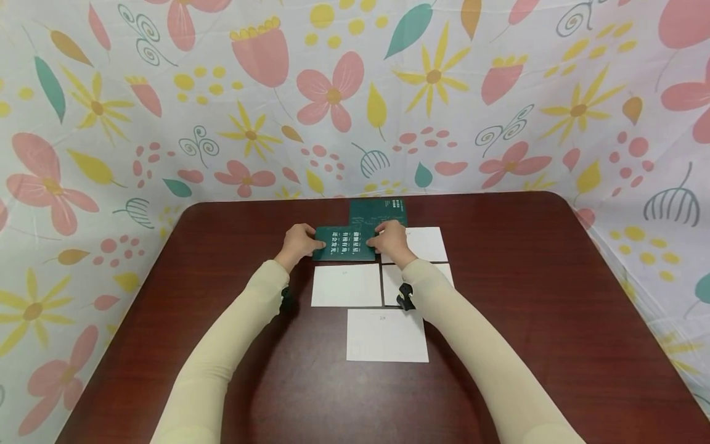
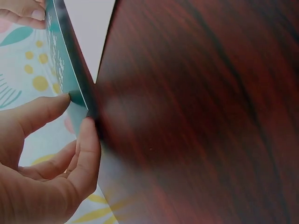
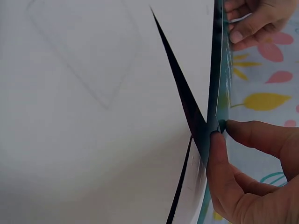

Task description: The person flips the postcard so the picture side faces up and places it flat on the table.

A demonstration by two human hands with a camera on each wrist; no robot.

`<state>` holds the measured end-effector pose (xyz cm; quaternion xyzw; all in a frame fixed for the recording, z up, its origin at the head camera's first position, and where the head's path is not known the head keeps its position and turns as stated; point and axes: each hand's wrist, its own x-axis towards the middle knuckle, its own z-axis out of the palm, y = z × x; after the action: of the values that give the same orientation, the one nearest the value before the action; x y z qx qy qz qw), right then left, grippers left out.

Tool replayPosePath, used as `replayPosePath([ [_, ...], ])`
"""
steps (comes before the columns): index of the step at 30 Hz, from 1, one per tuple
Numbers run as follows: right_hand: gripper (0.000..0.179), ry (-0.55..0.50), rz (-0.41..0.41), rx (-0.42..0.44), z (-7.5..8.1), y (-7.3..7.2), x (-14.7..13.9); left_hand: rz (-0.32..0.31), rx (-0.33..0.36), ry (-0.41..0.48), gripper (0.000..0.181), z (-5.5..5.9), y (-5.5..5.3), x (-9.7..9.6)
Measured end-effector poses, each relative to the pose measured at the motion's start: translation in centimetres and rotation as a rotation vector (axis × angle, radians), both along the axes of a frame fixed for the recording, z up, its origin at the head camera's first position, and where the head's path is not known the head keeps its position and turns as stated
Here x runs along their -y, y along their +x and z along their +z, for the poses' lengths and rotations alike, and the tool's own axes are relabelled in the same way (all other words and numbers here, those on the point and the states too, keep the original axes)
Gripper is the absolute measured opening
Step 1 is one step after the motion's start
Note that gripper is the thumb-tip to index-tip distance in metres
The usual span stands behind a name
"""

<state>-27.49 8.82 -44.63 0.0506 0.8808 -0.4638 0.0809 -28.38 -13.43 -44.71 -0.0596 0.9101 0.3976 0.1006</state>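
Between my two hands is a dark green card [image 1: 344, 244] with white writing that reads sideways in the head view. My left hand [image 1: 299, 243] pinches its left edge between thumb and fingers. At the opposite edge, my right hand [image 1: 392, 239] pinches it the same way. In the left wrist view the card [image 2: 74, 79] is held a little off the dark red table. A second green card [image 1: 377, 208] lies behind it, partly covered by the held card and my right hand. White cards lie in front and to the right, one of them [image 1: 346, 285] just below the held card.
Another white card [image 1: 386, 336] lies nearest to me, and one [image 1: 429, 243] sits at the back right. A further white card [image 1: 391, 285] is partly under my right forearm. Behind the table [image 1: 532, 296] hangs a flowered cloth [image 1: 344, 148].
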Motion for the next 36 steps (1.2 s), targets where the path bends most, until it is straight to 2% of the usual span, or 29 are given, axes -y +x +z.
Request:
replayPosePath([
  [14,0.038,0.077,0.023,0.006,-0.4,-0.1,0.7,-0.035,-0.027,-0.091,0.048,0.2,0.3,-0.1],
  [21,0.038,0.126,0.022,0.006,-0.3,-0.3,1.0,-0.058,-0.046,-0.180,0.048,0.1,0.0,-0.5],
  [29,0.039,0.170,0.039,-0.022,-0.4,-0.6,1.1,-0.074,-0.056,-0.191,0.047,0.4,-0.1,-0.6],
  [31,0.032,0.182,0.040,-0.037,-0.4,-0.7,1.2,-0.076,-0.047,-0.191,0.046,0.3,-0.2,-0.6],
  [33,0.016,0.200,0.048,-0.046,-0.5,-0.8,1.2,-0.073,-0.036,-0.187,0.046,0.3,-0.2,-0.6],
  [34,0.014,0.205,0.052,-0.051,-0.5,-0.8,1.3,-0.070,-0.035,-0.190,0.046,0.3,-0.1,-0.6],
  [36,0.029,0.215,0.059,-0.063,-0.5,-0.8,1.4,-0.066,-0.039,-0.199,0.046,0.3,-0.1,-0.7],
])
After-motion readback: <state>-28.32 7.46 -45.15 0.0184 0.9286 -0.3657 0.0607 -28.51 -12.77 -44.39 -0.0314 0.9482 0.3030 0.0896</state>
